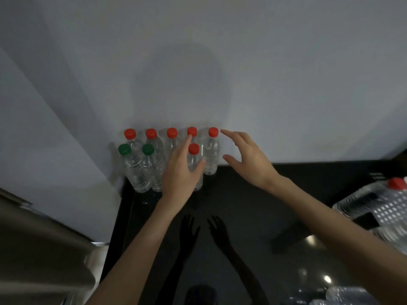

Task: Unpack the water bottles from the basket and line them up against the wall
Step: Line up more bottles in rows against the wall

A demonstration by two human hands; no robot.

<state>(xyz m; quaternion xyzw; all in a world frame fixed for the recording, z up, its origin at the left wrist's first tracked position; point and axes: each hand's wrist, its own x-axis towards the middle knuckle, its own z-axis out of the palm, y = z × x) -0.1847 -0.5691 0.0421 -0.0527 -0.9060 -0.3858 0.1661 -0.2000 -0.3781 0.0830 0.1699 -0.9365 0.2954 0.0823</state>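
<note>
The left hand [182, 170] reaches forward and holds the front red-cap bottle [193, 154], with its thumb on one side and its fingers on the other. The right hand [248, 159] is spread wide just to the right and holds nothing. Past the fingertips, five red-cap bottles [211, 155] stand at the wall [220, 62]. Left of the left hand are two green-cap bottles [136, 172].

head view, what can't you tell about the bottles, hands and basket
Head view only:
- Left hand covers the front red-cap bottle's side: grip or touch, unclear.
- Back row: lower parts hidden by green-cap bottles and that hand.
- Basket: cut off by the right edge, bottle count inside unknown.
- Clear plastic at bottom right: dark, blurred, cut by the edge.
</note>
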